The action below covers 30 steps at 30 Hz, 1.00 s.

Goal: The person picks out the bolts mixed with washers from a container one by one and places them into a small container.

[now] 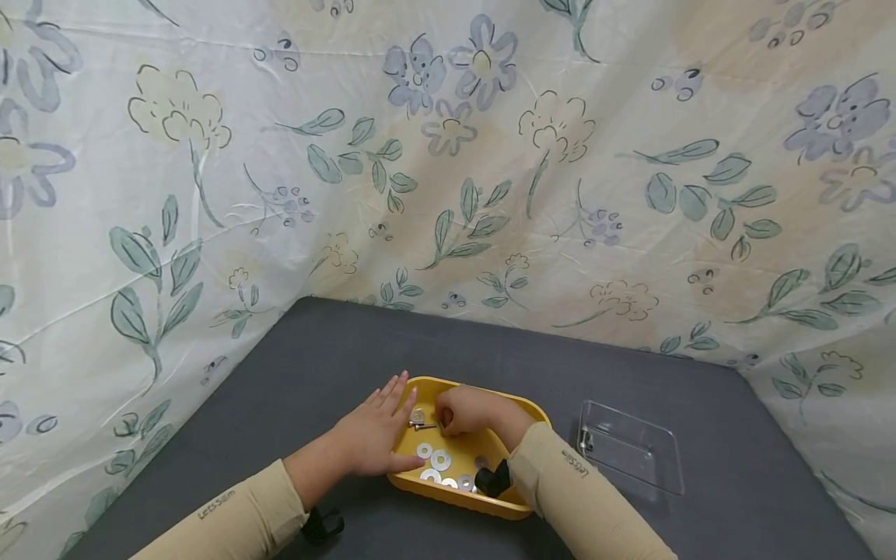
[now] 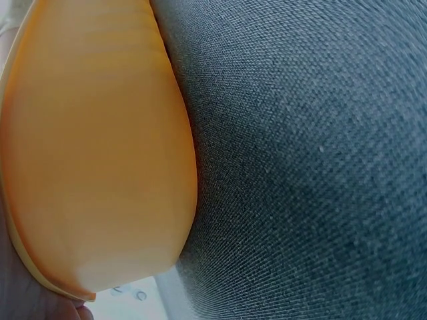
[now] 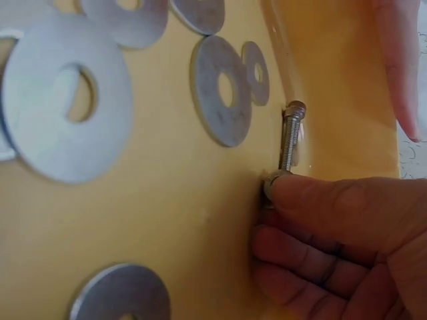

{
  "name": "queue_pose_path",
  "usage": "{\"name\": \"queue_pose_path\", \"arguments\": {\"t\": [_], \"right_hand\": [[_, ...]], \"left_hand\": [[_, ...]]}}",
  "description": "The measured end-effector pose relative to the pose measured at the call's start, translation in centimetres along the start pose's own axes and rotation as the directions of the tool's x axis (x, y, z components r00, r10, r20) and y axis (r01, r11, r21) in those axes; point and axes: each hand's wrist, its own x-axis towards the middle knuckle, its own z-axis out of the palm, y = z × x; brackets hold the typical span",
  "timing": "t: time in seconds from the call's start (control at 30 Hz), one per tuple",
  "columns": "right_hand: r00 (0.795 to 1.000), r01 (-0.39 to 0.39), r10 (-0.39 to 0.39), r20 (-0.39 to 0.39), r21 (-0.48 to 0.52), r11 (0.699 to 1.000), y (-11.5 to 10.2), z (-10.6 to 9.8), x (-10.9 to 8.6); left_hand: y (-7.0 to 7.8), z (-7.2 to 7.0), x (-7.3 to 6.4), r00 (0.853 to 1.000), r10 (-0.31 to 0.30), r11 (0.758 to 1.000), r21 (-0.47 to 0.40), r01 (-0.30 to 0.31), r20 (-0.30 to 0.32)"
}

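Note:
A yellow plastic tray (image 1: 448,509) holds several flat metal washers (image 1: 440,460) and a few bolts (image 1: 421,425). My left hand (image 1: 374,430) rests on the tray's left rim with spread fingers. Inside the tray, my right hand (image 1: 470,409) pinches a small metal bolt between thumb and curled fingers, which hide most of it. A socket-head bolt (image 3: 291,137) lies by the tray wall, right beside the thumb tip in the right wrist view. Larger and smaller washers (image 3: 223,91) lie near that hand. The left wrist view shows the tray's outer wall (image 2: 100,147).
A clear plastic box (image 1: 633,451) stands right of the tray, with some small metal pieces (image 1: 586,441) at its left end. Both sit on a dark grey cloth surface (image 1: 336,342). A flowered curtain (image 1: 448,194) closes off the back and sides.

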Motion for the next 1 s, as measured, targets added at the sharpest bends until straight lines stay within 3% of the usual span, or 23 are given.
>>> {"name": "queue_pose_path", "arguments": {"t": [0.6, 1.0], "right_hand": [[0.994, 0.087, -0.082, -0.077, 0.071, 0.994, -0.4, -2.4, -1.3], [0.990, 0.073, -0.050, -0.133, 0.178, 0.981, 0.3, -4.6, -3.9]], "left_hand": [[0.0, 0.3, -0.2, 1.000, 0.008, 1.000, -0.003, -0.008, -0.005], [0.3, -0.1, -0.2, 1.000, -0.008, 1.000, 0.024, 0.008, -0.006]]}}
